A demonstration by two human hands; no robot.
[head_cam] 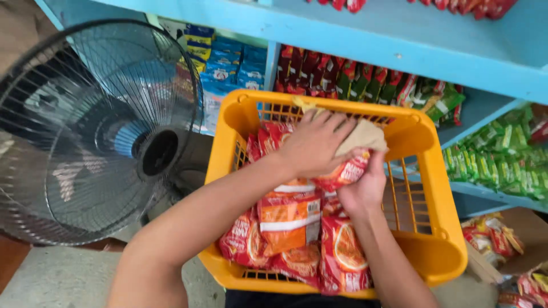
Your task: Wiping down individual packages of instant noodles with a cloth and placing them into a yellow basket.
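Packets (288, 219), red and orange, fill the left and middle of the yellow basket (442, 228) in front of me, lying flat and overlapping; the right side of the basket is bare down to its slats. My left hand (314, 142) lies palm down on the top packets near the far rim, fingers spread and lightly curled, pressing a tan piece of paper or cloth (365, 136) against them. My right hand (365, 188) comes up from below, closed around one red packet (345, 174) just under that tan piece.

To do this well, I judge I should keep the left hand flat so the stack does not slide, and grip the packet by its body, not its crimped edge, since these are slippery and crush easily. The fan (97, 131) stands close on the left, so my left elbow should stay tucked. Shelves (399, 40) of more packets stand just behind.
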